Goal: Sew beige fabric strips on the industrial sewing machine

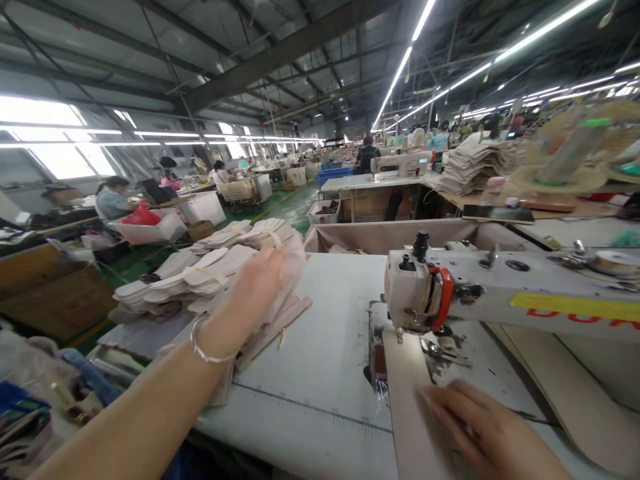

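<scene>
My left hand, a bracelet on its wrist, reaches over the far left of the sewing table beside stacks of pale, rounded fabric pieces. Motion smears its fingers, and a whitish blur lies around them; what they hold, if anything, is unclear. Under the needle area of the sewing machine lies a long beige fabric panel. With fingers together, my right hand grips the panel's right edge, in front of the presser foot.
Folded beige pieces lie on the table left of the machine. More large panels rest under the machine arm. A cloth-lined bin stands behind the table. Other people work at benches farther back.
</scene>
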{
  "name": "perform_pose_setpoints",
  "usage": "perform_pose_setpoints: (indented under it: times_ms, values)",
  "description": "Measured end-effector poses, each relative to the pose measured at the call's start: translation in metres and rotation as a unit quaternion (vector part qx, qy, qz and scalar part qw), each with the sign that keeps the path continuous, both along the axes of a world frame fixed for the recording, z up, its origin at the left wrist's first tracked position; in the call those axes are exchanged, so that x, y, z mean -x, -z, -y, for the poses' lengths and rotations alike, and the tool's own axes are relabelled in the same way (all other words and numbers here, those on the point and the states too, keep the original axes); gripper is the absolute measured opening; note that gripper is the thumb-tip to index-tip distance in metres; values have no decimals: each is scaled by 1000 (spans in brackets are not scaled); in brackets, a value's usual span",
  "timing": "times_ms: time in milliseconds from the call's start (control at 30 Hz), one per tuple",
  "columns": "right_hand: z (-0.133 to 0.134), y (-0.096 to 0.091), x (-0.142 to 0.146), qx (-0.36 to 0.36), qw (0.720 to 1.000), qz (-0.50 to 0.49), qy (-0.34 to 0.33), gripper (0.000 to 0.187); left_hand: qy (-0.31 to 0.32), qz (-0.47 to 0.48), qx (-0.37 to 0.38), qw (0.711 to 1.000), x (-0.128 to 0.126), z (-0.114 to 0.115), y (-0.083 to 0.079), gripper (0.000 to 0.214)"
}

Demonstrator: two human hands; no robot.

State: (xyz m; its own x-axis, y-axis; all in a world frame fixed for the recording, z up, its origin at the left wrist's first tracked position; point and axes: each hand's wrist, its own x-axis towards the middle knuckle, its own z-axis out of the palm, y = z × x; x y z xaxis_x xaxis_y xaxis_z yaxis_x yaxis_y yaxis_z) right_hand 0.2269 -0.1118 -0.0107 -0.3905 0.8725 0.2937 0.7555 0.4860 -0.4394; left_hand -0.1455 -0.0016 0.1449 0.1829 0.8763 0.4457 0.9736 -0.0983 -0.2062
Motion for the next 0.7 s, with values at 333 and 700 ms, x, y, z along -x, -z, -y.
perform_pose_setpoints:
  times_ms: [333, 700]
  values:
    - [-38, 6, 25, -113, 989, 87, -27, 38, 318, 94, 195, 923, -112, 20, 111, 34]
    - [-33, 2, 27, -109, 991, 81, -2, 41, 305, 292, 291, 859, -122, 15, 116, 26]
